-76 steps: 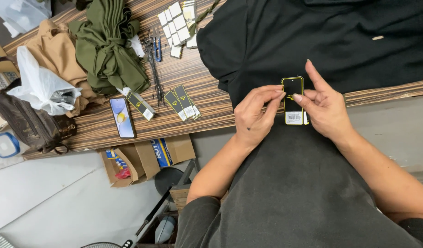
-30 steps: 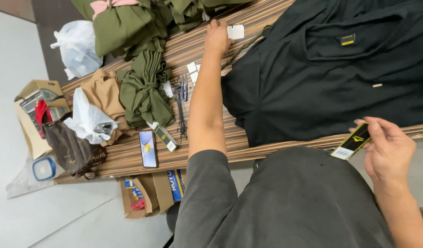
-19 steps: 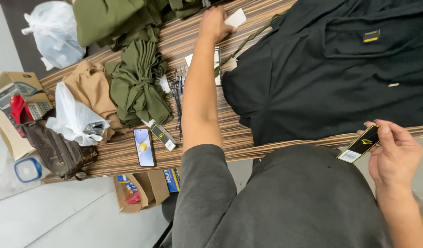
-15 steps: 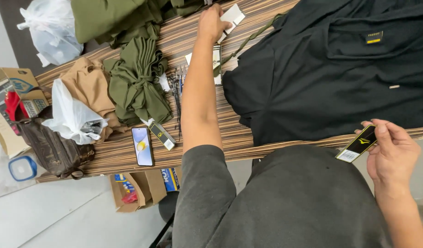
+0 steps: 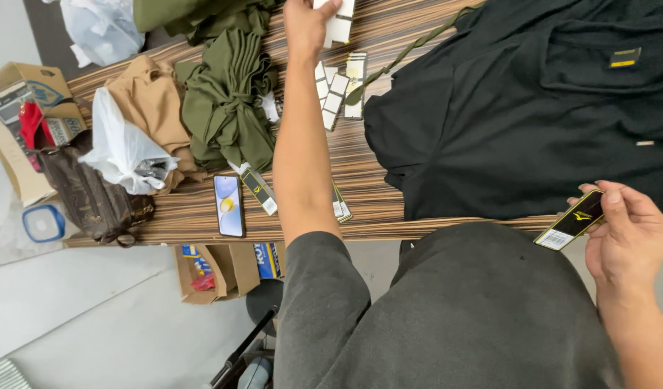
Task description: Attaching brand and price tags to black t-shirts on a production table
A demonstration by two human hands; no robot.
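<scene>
Striped brown wood forms the table point(image 5: 389, 209), whose near edge runs just below the right fingers and under the left forearm. Bare tabletop is seen between the left forearm and the black garment point(image 5: 533, 122); left of the forearm the surface is crowded. The far edge is cut off by the frame at the left fingertips.

The black hang tag point(image 5: 570, 220) is a narrow rectangle with a yellow border, a small yellow mark near its upper end and a white label at its lower end. It is tilted, the white end pointing down and left, over the table's near edge beside the garment's hem.

The right hand point(image 5: 627, 234) is closed on the tag's upper end: the thumb lies on its face, the other fingers are curled behind it. The left hand point(image 5: 306, 21) is stretched to the far side of the table, its fingers pinched on a white card point(image 5: 339, 18) partly out of frame.

Just below the left fingers, white tags point(image 5: 339, 90) lie in a loose row. Left of the forearm are an olive garment point(image 5: 227, 108), a tan garment point(image 5: 148, 104), a white plastic bag point(image 5: 123, 148), a phone point(image 5: 229, 204) and a further black tag point(image 5: 259, 191). Two more tags point(image 5: 340, 203) lie right of the forearm.
</scene>
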